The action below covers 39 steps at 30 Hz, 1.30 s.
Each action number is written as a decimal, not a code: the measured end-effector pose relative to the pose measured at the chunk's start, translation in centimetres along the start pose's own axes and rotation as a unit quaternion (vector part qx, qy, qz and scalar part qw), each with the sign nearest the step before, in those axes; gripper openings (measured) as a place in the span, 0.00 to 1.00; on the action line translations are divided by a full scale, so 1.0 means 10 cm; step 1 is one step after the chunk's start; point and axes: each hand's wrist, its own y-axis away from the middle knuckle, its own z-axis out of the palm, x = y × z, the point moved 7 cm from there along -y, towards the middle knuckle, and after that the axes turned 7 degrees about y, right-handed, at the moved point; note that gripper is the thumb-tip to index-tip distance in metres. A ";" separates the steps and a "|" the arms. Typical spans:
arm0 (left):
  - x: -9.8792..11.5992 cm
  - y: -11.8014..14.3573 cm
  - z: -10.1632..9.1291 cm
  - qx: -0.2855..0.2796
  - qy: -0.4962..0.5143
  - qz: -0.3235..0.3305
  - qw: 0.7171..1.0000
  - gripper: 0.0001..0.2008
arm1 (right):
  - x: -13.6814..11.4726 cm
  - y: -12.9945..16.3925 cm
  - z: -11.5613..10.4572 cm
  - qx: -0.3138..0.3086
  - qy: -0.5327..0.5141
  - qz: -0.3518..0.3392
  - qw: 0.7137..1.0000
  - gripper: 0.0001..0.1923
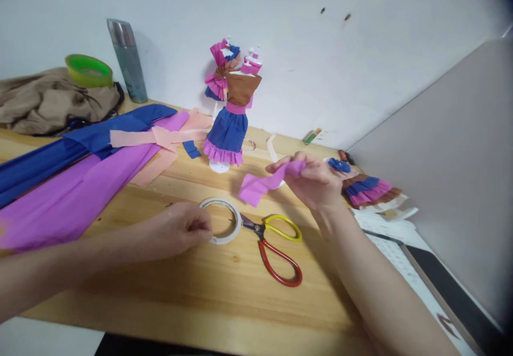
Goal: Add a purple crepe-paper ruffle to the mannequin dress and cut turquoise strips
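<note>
Your right hand (316, 182) is up off the table (192, 292), fingers bunched tight around one end of a purple crepe strip (260, 185), so the loose end droops down and to the left. Your left hand (180, 230) sits low on the wood with the fingertips pinched at the near edge of the white tape roll (221, 220), which lies flat just left of the scissors (276, 244). The scissors, one yellow loop and one red, lie with their blades tucked against the roll.

That strip looks super light and floppy, and I'd guess it tears or stretches if you tug hard, so hold it near the gathered end like you are and don't crush the ruffle. The tape roll is thin and stiff; the edge of the ring is the easy place to grab it, and the sticky side will probably snag the paper if they touch.

Behind all that stands a paper doll (228, 126) in a blue skirt with pink frill, big sheets of purple and blue crepe (72, 185) lie off to the left, and another little dress (368, 189) lies flat just past your right hand.
</note>
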 end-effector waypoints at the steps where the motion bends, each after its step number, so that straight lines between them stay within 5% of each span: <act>1: 0.00 -0.04 0.01 0.001 -0.007 -0.010 1.000 0.10 | -0.05 0.00 -0.05 0.023 -0.010 0.005 1.000 0.08; 5: -0.03 -0.14 0.08 -0.001 0.003 -0.036 0.999 0.11 | -0.20 0.00 -0.08 0.070 -0.008 0.019 0.997 0.08; 20: -0.19 -0.08 0.06 -0.026 0.259 -0.055 0.964 0.18 | -0.19 0.15 0.63 -0.064 0.017 0.154 0.986 0.11; 31: -0.18 -0.09 -0.05 0.062 0.354 0.013 0.933 0.14 | -0.63 0.03 0.97 -0.164 0.018 0.081 0.983 0.12; 35: -0.16 -0.03 -0.18 0.147 0.370 0.039 0.917 0.13 | -0.54 0.12 1.13 -0.209 -0.075 0.137 0.965 0.16; 39: -0.07 0.02 -0.17 0.147 0.364 0.065 0.917 0.12 | -0.35 0.17 1.11 -0.191 -0.029 0.175 0.965 0.15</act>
